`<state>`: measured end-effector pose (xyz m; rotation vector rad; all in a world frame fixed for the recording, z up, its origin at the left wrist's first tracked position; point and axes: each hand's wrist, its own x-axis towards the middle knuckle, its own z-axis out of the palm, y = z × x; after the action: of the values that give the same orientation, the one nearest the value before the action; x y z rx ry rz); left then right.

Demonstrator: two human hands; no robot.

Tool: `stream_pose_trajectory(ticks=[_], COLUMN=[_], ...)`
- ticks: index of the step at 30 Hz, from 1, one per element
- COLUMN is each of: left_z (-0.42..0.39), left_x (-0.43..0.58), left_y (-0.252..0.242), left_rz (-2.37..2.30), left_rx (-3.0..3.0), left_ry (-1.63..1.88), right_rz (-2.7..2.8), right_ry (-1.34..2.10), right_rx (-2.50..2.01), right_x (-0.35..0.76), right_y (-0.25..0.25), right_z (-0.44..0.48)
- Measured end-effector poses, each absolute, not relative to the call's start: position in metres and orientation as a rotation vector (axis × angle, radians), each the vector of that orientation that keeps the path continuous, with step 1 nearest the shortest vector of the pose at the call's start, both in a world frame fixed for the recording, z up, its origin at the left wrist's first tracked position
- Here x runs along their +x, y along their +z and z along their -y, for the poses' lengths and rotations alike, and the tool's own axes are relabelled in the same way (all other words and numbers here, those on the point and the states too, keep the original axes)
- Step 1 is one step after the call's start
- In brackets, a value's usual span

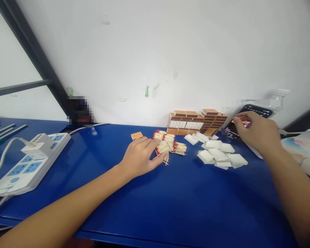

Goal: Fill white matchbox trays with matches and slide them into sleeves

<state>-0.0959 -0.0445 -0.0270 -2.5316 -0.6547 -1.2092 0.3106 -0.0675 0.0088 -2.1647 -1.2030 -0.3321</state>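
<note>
My left hand [139, 156] is closed, with the thumb and fingers around a bunch of matches [163, 147]. Whether a tray lies under the bunch I cannot tell. More red-tipped matches [165, 135] are heaped just behind it, and another small pile [180, 148] lies to its right. My right hand [258, 129] is at the screen of a propped-up phone [232, 132], its fingers bent and the thumb apart from the index finger. I see nothing held in it. Between the hands lies a loose heap of white matchbox trays [217, 154].
Stacked brown matchboxes [196, 120] stand against the wall. A single orange-topped matchbox [136, 135] lies behind my left hand. At the left are a white power strip [36, 172] with cables and some thin rods [9, 132] on the blue table [170, 203]. A colourful package [299, 148] is at the right.
</note>
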Motion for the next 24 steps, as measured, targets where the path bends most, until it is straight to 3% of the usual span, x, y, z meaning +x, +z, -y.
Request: stream_pose_trajectory(ticks=[4,7,12,19,24], left_z=[0.046,0.046,0.047,0.047,0.044], left_x=[-0.096,-0.095,-0.095,-0.096,-0.097], left_y=[-0.027,-0.027,-0.025,-0.026,-0.027], left_rz=[0.642,0.635,0.639,0.642,0.533], left_rx=[-2.543,-2.556,-2.57,-2.614,-2.67], left_ry=[-1.189,-1.181,-1.169,-1.114,-1.067], right_rz=[1.354,1.355,1.314,1.39,1.647], right_ry=[-0.824,-0.897,-0.795,-0.761,-0.27], right_rx=[-2.237,-2.29,-2.275,-1.777,-1.607], right_x=[0.349,0.359,0.345,0.296,0.231], right_y=[-0.009,-0.018,-0.012,0.007,0.01], right_z=[0.078,0.082,0.085,0.078,0.08])
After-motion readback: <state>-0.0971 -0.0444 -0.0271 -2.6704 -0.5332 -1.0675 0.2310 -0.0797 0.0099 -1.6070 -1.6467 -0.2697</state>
